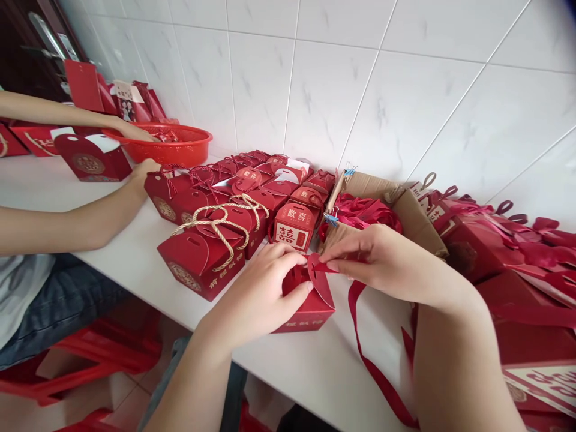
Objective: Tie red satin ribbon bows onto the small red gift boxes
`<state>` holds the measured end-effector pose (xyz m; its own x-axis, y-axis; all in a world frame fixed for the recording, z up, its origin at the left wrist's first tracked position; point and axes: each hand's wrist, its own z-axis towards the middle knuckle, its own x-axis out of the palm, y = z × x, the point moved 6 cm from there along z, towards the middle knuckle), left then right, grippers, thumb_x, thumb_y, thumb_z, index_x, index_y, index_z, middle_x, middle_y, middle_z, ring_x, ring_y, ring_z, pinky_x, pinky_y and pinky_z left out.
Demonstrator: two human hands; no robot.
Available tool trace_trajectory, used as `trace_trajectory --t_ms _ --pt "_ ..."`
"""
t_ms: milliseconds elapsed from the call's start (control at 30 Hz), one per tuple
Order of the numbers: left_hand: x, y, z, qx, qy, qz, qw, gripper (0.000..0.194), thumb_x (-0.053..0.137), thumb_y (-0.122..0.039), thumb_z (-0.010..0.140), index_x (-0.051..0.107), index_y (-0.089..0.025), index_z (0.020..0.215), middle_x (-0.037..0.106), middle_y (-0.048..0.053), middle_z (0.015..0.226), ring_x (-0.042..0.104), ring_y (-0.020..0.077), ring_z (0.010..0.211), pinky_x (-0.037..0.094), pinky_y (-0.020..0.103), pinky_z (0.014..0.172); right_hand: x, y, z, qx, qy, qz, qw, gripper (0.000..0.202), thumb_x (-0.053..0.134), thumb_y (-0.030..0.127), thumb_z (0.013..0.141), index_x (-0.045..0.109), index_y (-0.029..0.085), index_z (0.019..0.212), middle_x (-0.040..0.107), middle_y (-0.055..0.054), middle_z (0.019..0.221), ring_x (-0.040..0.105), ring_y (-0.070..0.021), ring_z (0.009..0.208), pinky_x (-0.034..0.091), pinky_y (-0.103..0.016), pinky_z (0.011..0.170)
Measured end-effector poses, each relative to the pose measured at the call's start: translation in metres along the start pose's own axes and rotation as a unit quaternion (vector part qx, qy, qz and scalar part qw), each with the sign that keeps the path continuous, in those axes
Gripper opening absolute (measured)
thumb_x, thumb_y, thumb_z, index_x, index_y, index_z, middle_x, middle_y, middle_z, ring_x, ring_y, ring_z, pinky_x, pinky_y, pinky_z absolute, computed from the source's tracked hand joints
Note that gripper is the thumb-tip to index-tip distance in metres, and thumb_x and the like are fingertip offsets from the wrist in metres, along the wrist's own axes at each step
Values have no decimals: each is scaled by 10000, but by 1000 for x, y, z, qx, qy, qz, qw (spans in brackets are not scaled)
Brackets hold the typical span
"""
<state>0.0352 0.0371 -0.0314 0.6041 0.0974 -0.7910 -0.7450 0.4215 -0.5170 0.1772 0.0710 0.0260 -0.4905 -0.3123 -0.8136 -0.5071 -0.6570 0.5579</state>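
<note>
While left hand (265,288) clasps red box (310,321) near table (310,378) front edge, right hand (382,264) pinches ribbon (355,294) at box top; ribbon untied, box looks unfinished; bowed boxes (477,237) at right look done.

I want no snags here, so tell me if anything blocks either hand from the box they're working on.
Nothing visible does. The left hand holds the box, and the right hand pinches the ribbon at its top; the loose length hangs to the right.
</note>
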Motion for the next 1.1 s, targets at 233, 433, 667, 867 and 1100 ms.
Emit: trace_trajectory --t_ms 233,433,667,867,1100 --pt "3 2 3 -28 11 -20 999 307 516 -351 869 588 -214 1133 566 75 1189 549 245 1112 450 394 963 -1 -2 -4 63 47 1 997 238 544 158 839 760 217 918 743 1 872 660 -176 776 508 -263 694" --pt "6 -1 6 -33 10 -42 999 266 519 -293 856 612 -224 1095 560 56 1137 508 230 1124 426 391 991 3 -7 -2 88 60 1 994 232 545 171 824 750 223 921 735 12 887 647 -171 792 483 -278 716" --pt "10 -2 11 -32 -4 -89 996 130 516 -260 856 630 -219 902 576 48 1081 506 222 1114 417 366 982 8 -13 3 103 62 -20 993 76 560 201 811 606 216 869 646 35 711 574 -137 642 420 -254 552" --pt "3 -5 13 -21 -46 -120 992 66 530 -238 854 594 -227 839 575 21 1060 553 191 1039 421 322 926 4 -11 2 79 21 -5 997 201 482 205 882 590 224 1051 674 -5 909 609 -151 795 457 -276 686" --pt "-4 -10 15 0 -106 -165 981 80 546 -206 866 593 -214 802 598 -6 892 580 153 903 434 278 870 5 -6 5 2 18 -20 1000 227 451 244 919 671 192 942 679 -52 1056 608 -191 954 446 -304 796"
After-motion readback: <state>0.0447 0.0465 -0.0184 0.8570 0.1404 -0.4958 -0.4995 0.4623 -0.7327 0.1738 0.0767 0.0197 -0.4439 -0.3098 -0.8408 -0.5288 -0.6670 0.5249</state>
